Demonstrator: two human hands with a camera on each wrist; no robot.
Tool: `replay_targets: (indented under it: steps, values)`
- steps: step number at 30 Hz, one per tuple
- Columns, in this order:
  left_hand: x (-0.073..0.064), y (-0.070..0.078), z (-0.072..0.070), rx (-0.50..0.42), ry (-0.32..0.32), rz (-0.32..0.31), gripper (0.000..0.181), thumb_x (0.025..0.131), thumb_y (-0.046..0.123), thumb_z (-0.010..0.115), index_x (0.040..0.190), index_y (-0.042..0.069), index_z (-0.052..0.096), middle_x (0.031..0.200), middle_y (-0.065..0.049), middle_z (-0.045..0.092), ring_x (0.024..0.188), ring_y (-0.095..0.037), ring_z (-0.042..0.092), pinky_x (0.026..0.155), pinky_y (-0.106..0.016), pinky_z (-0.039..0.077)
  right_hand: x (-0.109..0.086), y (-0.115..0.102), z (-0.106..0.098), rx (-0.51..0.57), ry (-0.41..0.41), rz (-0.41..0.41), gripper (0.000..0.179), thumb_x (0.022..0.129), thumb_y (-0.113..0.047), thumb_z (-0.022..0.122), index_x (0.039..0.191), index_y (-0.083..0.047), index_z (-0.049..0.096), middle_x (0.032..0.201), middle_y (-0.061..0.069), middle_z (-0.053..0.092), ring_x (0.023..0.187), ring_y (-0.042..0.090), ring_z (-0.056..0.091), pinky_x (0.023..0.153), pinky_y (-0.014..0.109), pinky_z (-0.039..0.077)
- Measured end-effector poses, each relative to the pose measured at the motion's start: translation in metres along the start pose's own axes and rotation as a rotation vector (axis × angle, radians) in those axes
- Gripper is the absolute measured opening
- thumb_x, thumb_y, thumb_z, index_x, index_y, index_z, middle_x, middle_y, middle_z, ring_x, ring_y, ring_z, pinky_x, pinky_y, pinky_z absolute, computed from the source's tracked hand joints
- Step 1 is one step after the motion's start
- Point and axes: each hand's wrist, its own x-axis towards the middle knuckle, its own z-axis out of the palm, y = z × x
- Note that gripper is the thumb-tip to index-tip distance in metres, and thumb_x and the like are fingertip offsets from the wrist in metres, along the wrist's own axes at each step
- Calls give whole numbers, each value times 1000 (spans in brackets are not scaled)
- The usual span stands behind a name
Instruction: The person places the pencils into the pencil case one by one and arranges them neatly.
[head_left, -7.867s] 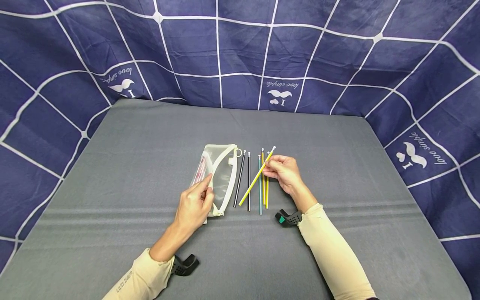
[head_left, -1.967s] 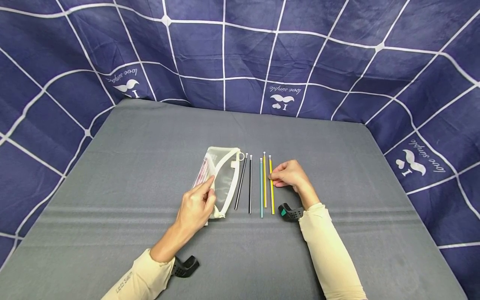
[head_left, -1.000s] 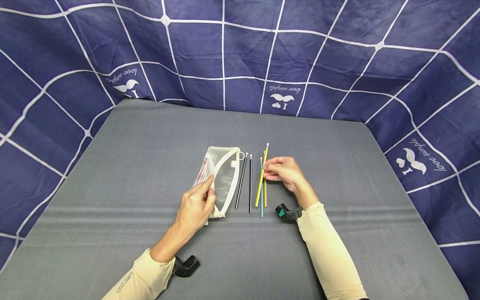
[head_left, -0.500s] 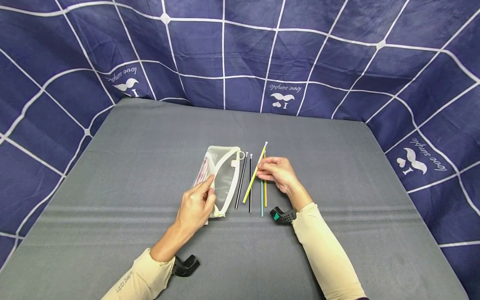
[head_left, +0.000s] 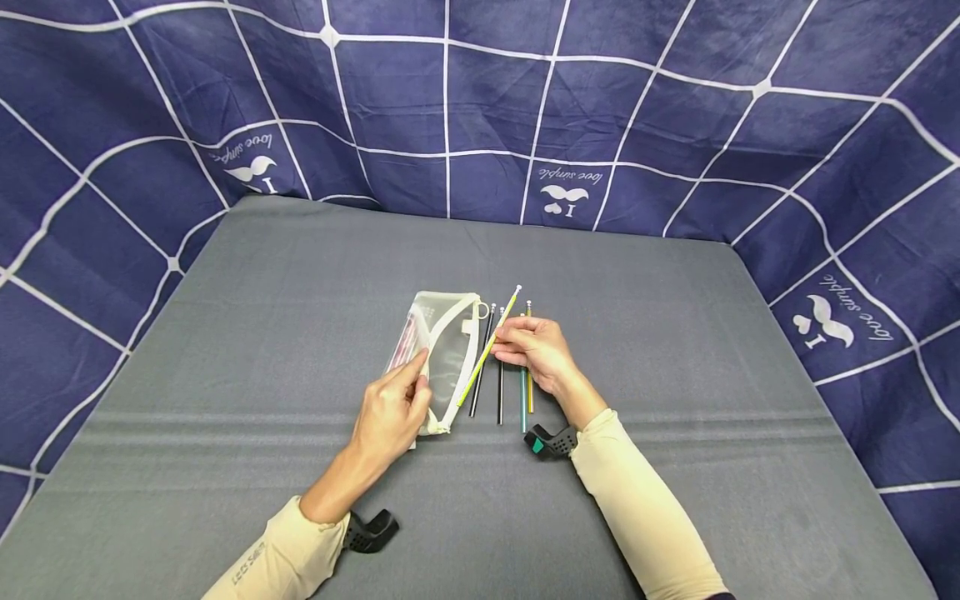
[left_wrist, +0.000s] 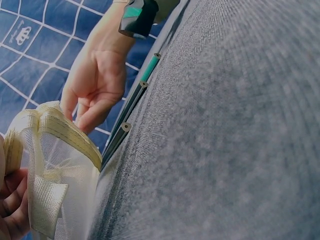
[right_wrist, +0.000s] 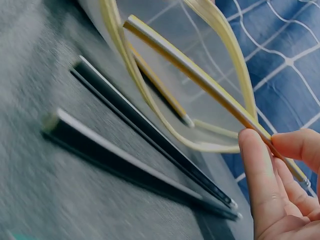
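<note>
Wide opening, light pinch and a clear slant served best

A navy fabric backdrop with white grid lines (head_left: pixel 487 100) rose across the top of the head view, above a grey cloth-covered tabletop (head_left: pixel 480 525).

At the centre of the frame lay a translucent mesh pouch with a cream zip border (head_left: pixel 450 367). The left hand (head_left: pixel 388 410), left of centre, gripped its left edge, index finger lying along it, and the mouth stood wide in the right wrist view. A steady hold there looked wise, since soft mesh would probably sag shut if released.

The right hand (head_left: pixel 534 350), right of centre, pinched a slim yellow pencil with a white eraser end (head_left: pixel 476 372) by its upper half. A light pinch with the fingertips well back seemed right, leaving the length ahead free.

Two slim black pencils (head_left: pixel 501 396), a slim teal pencil (head_left: pixel 523 404) and a slim gold pencil (head_left: pixel 531 396) lay beneath or beside that hand; travelling above them would avoid rolling them. Another short-looking yellow pencil (right_wrist: pixel 161 86) showed within the mouth.

The held pencil's lower end needed most care: it overlapped the border at lower centre, and whether it was inside could not be told. Clearing the zip looked essential.
</note>
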Motion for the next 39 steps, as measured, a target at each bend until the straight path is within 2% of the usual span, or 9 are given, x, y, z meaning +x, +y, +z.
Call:
replay_targets:
  steps: [10,20,30,35,39]
  values:
    - [0,-1,1,3,0,11,36,81,-2,57,113,-12,68,66,-3,58,52,-9,48,46,-25,41,-3,13,21,-28,-23,14,13,88,15,58,101,10,59,76,9,69,65,18,70,64,29,57]
    - [0,0,1,11,-5,8,36,81,-2,56,113,-12,68,66,-4,59,53,-10,48,47,-25,41,-5,23,42,-56,-70,59,13,87,15,61,96,5,59,73,9,69,64,17,70,63,27,57]
    - [1,1,1,16,-11,7,36,80,-2,57,113,-12,68,68,-5,62,53,-12,49,47,-27,43,-7,26,46,-92,-84,68,11,88,10,64,99,13,62,73,13,69,64,18,70,65,28,57]
    - [0,0,1,16,-15,3,36,80,-2,58,114,-12,67,69,-5,61,54,-12,49,48,-28,43,-7,26,47,-125,-91,100,16,89,8,63,102,17,62,72,13,68,62,17,70,62,28,57]
    - [0,0,1,12,-16,3,36,80,-2,58,114,-12,68,69,-5,61,54,-12,50,48,-27,43,-8,26,47,-137,-102,94,18,90,7,63,104,19,62,74,14,69,62,18,70,62,29,57]
